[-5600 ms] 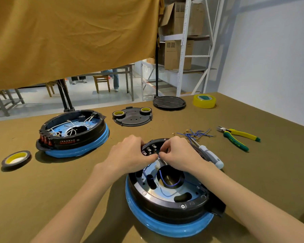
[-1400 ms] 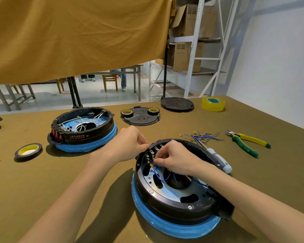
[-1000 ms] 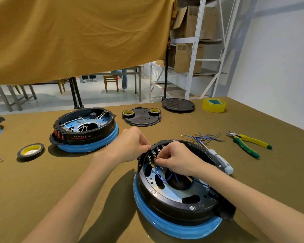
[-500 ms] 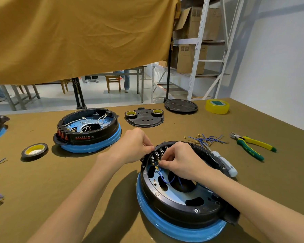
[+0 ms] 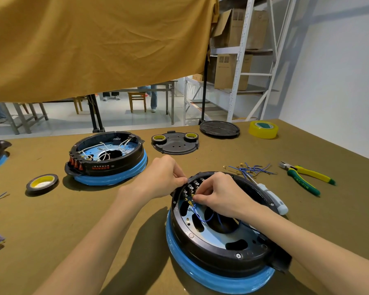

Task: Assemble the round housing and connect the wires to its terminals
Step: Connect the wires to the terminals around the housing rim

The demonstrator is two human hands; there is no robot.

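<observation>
Two hands on the round black housing on its blue ring, near me on the olive worktop: left hand pinches its far-left rim, right hand, nearer the terminals just left of its fingertips, pinches a blue wire trailing toward me, grip unchanged, view drifted.

A single head-worn wide-angle view looks forward and down, close over the table.

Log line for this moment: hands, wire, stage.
left hand: grips housing rim | right hand: pinches blue wire at terminals | stage: wiring underway
</observation>
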